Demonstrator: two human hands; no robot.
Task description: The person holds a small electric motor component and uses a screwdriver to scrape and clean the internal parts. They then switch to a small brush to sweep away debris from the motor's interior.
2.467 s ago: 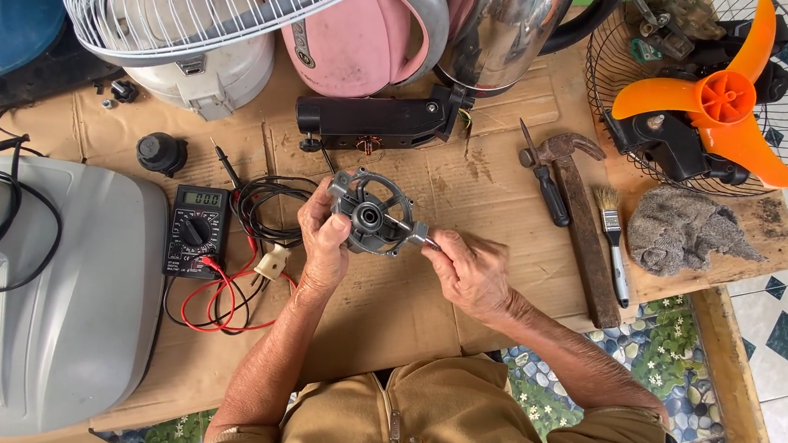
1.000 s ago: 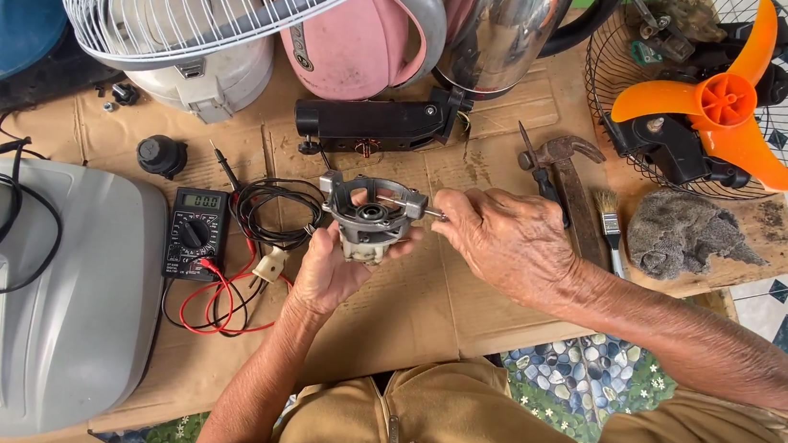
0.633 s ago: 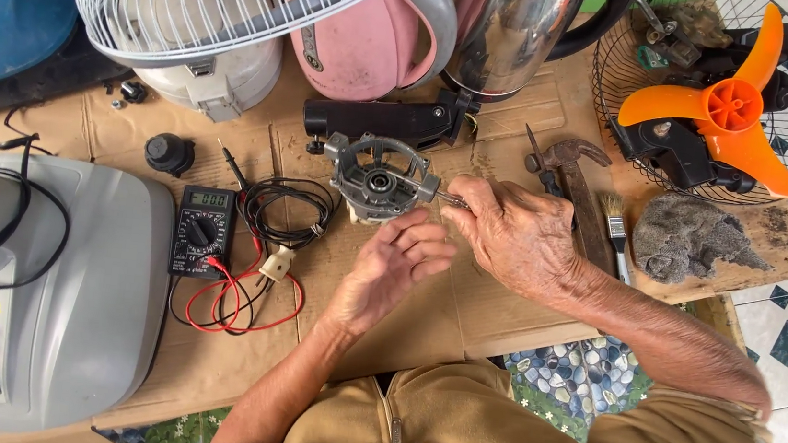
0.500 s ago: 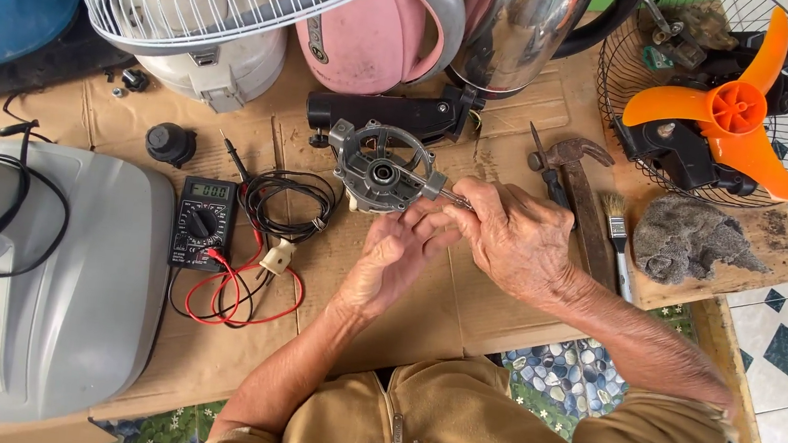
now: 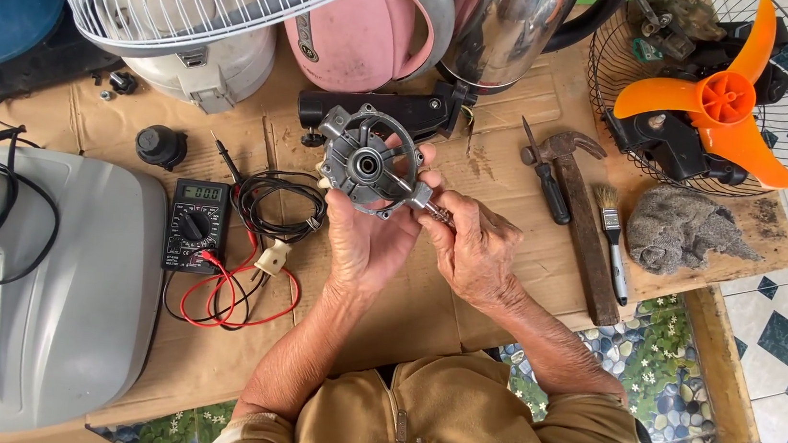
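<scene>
Cardboard-covered tabletop (image 5: 503, 290), cluttered. Motor end housing (image 5: 368, 161) is now back in both hands: left hand (image 5: 368, 238) cups it underneath, right hand (image 5: 473, 248) pinches its right lug, having rejoined.

Tan zip-front jacket — sleeves pushed up, bare forearms, bare hands.

One motor housing (image 5: 368, 163), one multimeter (image 5: 195, 226), one hammer (image 5: 580, 211), one paintbrush (image 5: 612, 241), two kettles (image 5: 365, 21).
</scene>
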